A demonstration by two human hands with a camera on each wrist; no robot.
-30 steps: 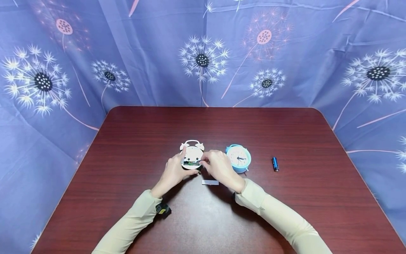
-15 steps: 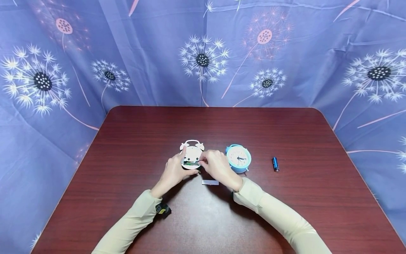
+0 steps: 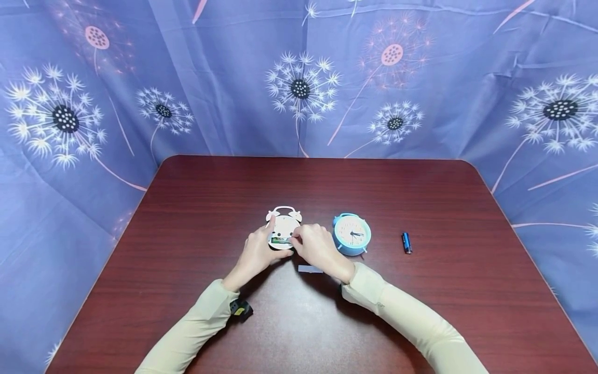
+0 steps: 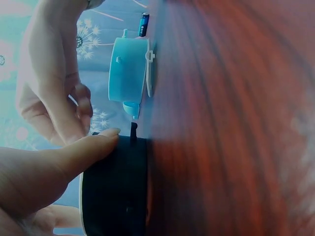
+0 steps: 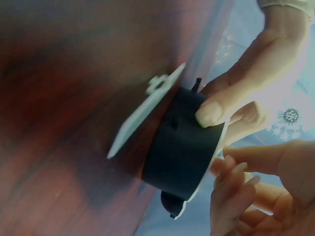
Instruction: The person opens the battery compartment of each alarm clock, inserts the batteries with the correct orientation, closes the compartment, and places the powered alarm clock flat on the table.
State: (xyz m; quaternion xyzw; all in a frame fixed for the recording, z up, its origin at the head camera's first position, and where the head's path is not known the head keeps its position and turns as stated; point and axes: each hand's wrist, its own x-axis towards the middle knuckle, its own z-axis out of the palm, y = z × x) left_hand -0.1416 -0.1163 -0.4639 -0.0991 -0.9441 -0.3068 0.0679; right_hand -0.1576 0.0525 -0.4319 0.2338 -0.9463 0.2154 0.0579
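A twin-bell alarm clock [image 3: 284, 226] lies face down, its white back up and its dark side [image 5: 179, 145] showing in the wrist views. My left hand [image 3: 256, 250] grips it from the left, with the thumb along the near side. In the back's open compartment a green battery [image 3: 279, 240] shows. Thumb and fingers of my right hand [image 3: 318, 246] are pinched together at the battery's right end; in the right wrist view the clock's rim hides the battery. The loose white battery cover [image 3: 310, 268] rests on the table just in front of the clock.
Close to the right hand, a light blue alarm clock [image 3: 352, 234] lies face up. Farther right is a blue battery [image 3: 406, 243] on the dark red wooden table [image 3: 224, 179]. Behind the table hangs a blue curtain [image 3: 224, 78] with dandelion prints.
My right hand has shifted slightly left along the compartment, and more of the green battery shows there. The left hand and the clock stay in place.
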